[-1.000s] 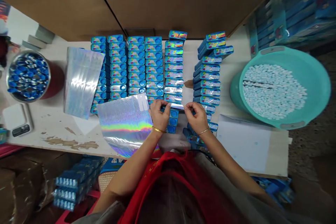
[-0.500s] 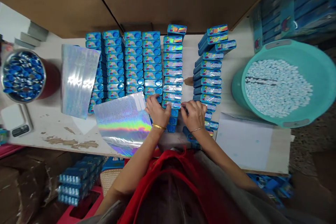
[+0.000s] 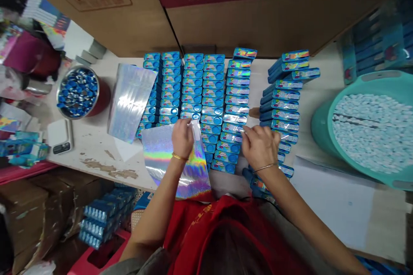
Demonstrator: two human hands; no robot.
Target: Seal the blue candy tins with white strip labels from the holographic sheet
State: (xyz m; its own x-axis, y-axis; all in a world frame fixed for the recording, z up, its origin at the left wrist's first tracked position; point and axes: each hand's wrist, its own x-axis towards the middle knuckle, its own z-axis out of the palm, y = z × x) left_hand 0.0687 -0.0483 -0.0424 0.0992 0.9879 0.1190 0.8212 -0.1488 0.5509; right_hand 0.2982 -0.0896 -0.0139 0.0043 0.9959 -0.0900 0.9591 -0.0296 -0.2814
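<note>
Rows of small blue boxes (image 3: 193,83) stand across the table, each with a round recess on top. In one column the boxes (image 3: 238,100) carry shiny holographic strips. My left hand (image 3: 182,138) pinches at the upper right part of a holographic sheet (image 3: 164,148), near its pale strips. My right hand (image 3: 260,147) has its fingers curled at the right edge of the strip-covered column; what lies between the fingertips is too small to tell. Another stack of strip-covered boxes (image 3: 285,114) stands beyond my right hand.
A second holographic sheet (image 3: 130,102) lies at the left, near a metal pot (image 3: 61,105) of blue pieces and a white scale (image 3: 58,131). On the right stands a teal tub (image 3: 325,120) of white pieces. Cardboard boxes (image 3: 258,23) line the back.
The view has shifted left. My left hand has moved from the box column onto the holographic sheet and closed there. My right hand stays by the strip-covered column.
</note>
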